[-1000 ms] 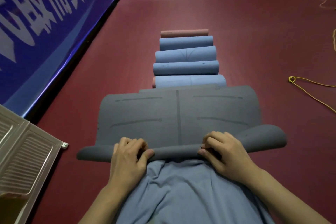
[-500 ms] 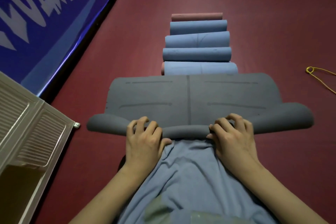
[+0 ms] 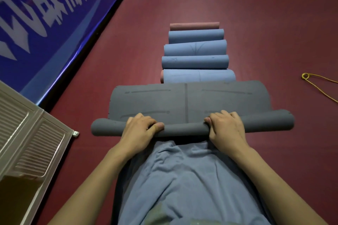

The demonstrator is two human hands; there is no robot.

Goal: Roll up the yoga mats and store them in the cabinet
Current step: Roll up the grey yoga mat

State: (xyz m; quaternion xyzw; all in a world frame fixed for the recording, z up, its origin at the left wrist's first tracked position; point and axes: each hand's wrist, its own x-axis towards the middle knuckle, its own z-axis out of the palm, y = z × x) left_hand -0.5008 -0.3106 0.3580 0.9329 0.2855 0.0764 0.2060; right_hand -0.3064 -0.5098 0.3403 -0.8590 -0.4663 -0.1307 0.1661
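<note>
A dark grey yoga mat lies on the red floor in front of me, its near end curled into a thin roll. My left hand grips that roll left of centre, and my right hand grips it right of centre, fingers curled over the top. Beyond the grey mat lie several rolled mats in a row: blue rolls and a pink roll at the far end. The flat part of the grey mat reaches up to the nearest blue roll.
A white louvred cabinet door stands open at the lower left. A blue banner with white lettering runs along the left wall. A yellow cord lies on the floor at the right. My blue shirt fills the bottom centre.
The roll at the near end has grown thicker and moved forward over the flat mat. Both hands shifted with it, staying on the roll.
</note>
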